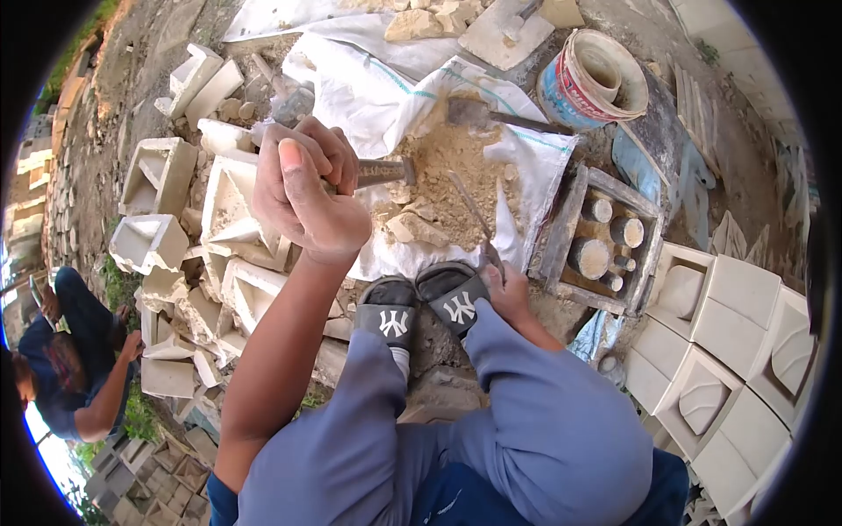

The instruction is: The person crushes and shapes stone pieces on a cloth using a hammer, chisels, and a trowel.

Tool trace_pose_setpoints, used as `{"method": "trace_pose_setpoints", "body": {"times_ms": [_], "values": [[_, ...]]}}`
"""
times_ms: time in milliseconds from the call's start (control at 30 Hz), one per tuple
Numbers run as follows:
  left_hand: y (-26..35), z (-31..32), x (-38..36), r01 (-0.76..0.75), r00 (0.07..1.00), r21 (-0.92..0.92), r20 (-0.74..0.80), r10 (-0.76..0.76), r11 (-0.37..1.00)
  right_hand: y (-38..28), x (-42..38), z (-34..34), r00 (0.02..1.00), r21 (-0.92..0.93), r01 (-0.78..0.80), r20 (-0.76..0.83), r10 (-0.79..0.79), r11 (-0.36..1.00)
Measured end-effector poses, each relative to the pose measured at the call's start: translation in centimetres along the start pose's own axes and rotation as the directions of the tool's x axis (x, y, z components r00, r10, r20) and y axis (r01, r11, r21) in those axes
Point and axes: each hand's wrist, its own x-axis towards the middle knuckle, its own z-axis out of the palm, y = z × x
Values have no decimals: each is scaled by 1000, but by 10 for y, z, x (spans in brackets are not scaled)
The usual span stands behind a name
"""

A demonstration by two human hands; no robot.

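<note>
My left hand [307,180] is raised in front of me, its fingers wrapped round a hammer. The metal hammer head [386,172] shows to the right of the fist; the handle is mostly hidden by the hand. Low beside my right shoe, my right hand [509,294] is closed on a thin metal rod [472,206], which points up and away over a heap of sandy rubble [447,171]. That heap lies on a white woven sack [360,105]. Broken pale lumps [417,230] lie at its near edge, just ahead of my sandals [386,316].
A wooden box [570,215] with several cylinders stands right of the sack. Beyond it are a paint bucket [592,79] and a trowel [504,35]. Pale hollow blocks [158,175] crowd the left; more blocks [702,386] are stacked right. Another person [74,359] crouches far left.
</note>
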Motion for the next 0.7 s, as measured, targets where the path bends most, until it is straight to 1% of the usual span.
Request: {"method": "trace_pose_setpoints", "body": {"times_ms": [33,67,133,167,200,267,300,367,400,467,500,567,600,667,700], "values": [[1,-1,-3,-2,1000,-2,6,2,1000,0,-9,-3,997,12,72,-12,-72,997],[3,-2,-6,8,1000,-1,9,-8,1000,1,-15,1,998,13,62,-9,-62,998],[2,-2,-3,18,1000,-7,-21,-18,1000,3,-7,10,997,-19,-51,-56,50,998],[1,-1,-3,2,1000,-10,-22,-2,1000,3,-1,12,994,-29,-108,-39,107,994],[1,0,-4,2,1000,-14,-22,-2,1000,4,-2,9,993,-32,-108,-42,107,994],[0,-1,-4,12,1000,-20,-13,-12,1000,4,0,3,998,88,2,-56,3,996],[1,-3,-6,22,1000,-12,-12,-22,1000,7,-6,5,999,91,-7,-47,11,996],[1,-2,-5,-13,1000,0,8,13,1000,14,-9,7,988,100,93,-131,-80,991],[1,-1,-4,-21,1000,-8,8,21,1000,14,-3,9,987,96,100,-139,-86,990],[1,-2,-5,17,1000,-3,-16,-17,1000,15,3,14,994,-110,-84,-84,75,990],[0,-1,-4,15,1000,-5,-14,-15,1000,18,1,12,993,-110,-83,-87,74,990],[-1,-2,-4,-14,1000,-15,-3,14,1000,8,-9,2,992,119,70,-115,-56,990],[1,-5,-7,-1,1000,-8,-1,1,1000,13,-18,6,993,122,57,-106,-44,991],[2,-3,-5,6,1000,-7,-10,-6,1000,22,-17,12,989,45,36,-147,-29,998],[4,-1,-4,6,1000,2,-13,-6,1000,23,-11,17,989,-55,-78,-128,70,995]]}}
